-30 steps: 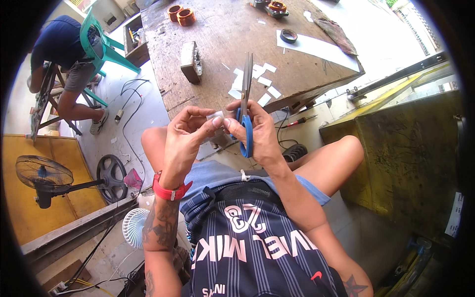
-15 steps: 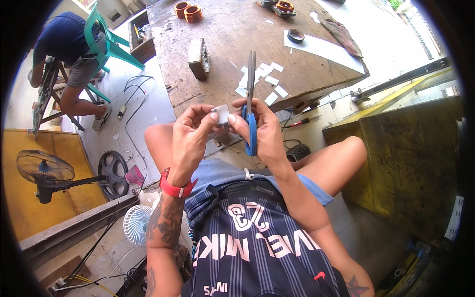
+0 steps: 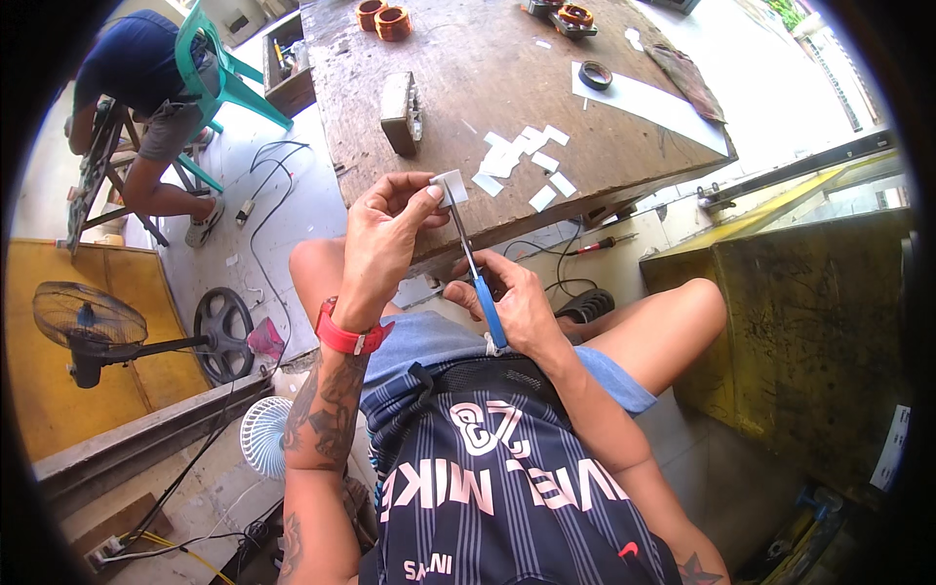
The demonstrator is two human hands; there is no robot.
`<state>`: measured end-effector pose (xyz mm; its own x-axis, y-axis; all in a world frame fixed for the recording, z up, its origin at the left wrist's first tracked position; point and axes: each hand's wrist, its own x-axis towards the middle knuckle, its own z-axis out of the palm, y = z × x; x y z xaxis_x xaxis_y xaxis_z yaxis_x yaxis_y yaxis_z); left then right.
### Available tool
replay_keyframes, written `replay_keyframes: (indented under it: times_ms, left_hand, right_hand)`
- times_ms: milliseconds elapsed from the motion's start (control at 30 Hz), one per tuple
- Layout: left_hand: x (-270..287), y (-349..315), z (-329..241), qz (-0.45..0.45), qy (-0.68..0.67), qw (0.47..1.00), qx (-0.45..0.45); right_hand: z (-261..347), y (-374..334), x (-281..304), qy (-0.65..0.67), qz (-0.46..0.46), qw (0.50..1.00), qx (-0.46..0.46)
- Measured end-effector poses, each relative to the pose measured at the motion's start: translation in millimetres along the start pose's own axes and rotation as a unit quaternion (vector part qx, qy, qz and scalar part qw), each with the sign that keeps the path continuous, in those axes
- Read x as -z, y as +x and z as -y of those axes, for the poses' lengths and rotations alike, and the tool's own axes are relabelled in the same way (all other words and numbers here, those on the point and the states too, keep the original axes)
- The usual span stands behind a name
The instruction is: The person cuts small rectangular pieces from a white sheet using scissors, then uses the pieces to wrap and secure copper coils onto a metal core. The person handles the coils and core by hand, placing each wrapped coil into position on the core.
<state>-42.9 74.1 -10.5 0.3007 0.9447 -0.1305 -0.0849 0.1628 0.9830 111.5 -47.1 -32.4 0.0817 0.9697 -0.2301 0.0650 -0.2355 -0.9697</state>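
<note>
My left hand [image 3: 390, 219] pinches a small white piece of paper or card [image 3: 453, 186] between thumb and fingers, just off the near edge of the wooden table. In my right hand [image 3: 512, 297] is a pair of scissors [image 3: 486, 302] with blue handles, its dark blades pointing away from me. The blade tips meet the white piece beside my left thumb. Several cut white pieces [image 3: 502, 156] lie loosely on the table just beyond my hands.
On the wooden table [image 3: 468, 58] stand a small metal block [image 3: 398, 115], copper wire coils [image 3: 393, 23], a tape roll [image 3: 595, 75] and a long white sheet [image 3: 663, 112]. A person [image 3: 136, 68] bends over by a green chair [image 3: 229, 73]. A soldering iron [image 3: 595, 245] lies below the table edge.
My right hand has turned the scissors from pointing up beside the piece to reaching it with the blades. The left hand has raised the white piece slightly; the right hand has moved lower.
</note>
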Motion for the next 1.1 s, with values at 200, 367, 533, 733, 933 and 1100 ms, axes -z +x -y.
replay_keyframes:
  times_ms: [200, 367, 533, 733, 933, 1100]
  left_hand:
    - [3, 3, -2, 0.011, 0.015, 1.0, 0.017]
    - [3, 2, -3, 0.015, 0.0, 1.0, 0.02]
    - [1, 5, -8, 0.012, 0.037, 0.996, 0.086]
    - [2, 11, -20, -0.015, 0.046, 0.998, 0.032]
    - [24, 28, -90, -0.046, 0.178, 0.955, -0.232]
    - [-3, 150, -146, -0.02, 0.477, 0.801, -0.362]
  right_hand:
    - [1, 1, -1, 0.004, 0.004, 1.0, -0.015]
    - [-4, 3, -4, 0.012, 0.01, 1.0, 0.002]
    - [-1, 10, -5, 0.009, 0.0, 1.0, 0.004]
    - [10, 13, -2, 0.1, 0.026, 0.991, -0.09]
    - [40, -6, 81, -0.25, -0.073, 0.953, 0.153]
    - [73, 20, 209, -0.451, -0.134, 0.872, 0.131]
